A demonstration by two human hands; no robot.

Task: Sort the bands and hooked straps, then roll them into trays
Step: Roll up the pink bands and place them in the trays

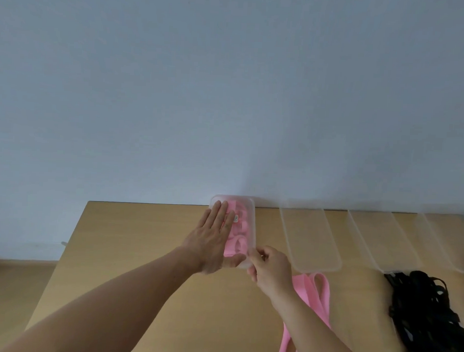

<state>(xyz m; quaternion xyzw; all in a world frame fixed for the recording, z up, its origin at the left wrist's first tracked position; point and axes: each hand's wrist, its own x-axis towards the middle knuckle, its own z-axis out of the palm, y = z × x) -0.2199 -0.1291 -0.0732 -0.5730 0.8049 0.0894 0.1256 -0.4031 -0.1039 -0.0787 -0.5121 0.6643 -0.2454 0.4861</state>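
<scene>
1. A wooden desk stands against a pale wall.
2. Four clear trays line the desk's far edge. The first tray, leftmost, holds rolled pink bands.
3. The left hand lies flat on those rolls, fingers straight and close together.
4. The right hand has its fingers curled and pinches the first tray's near right corner.
5. The second tray, third tray and fourth tray run toward the far right corner.
6. A loose pink band trails to the desk's near edge, under the right forearm.
7. Tangled black straps lie heaped by the right edge.
</scene>
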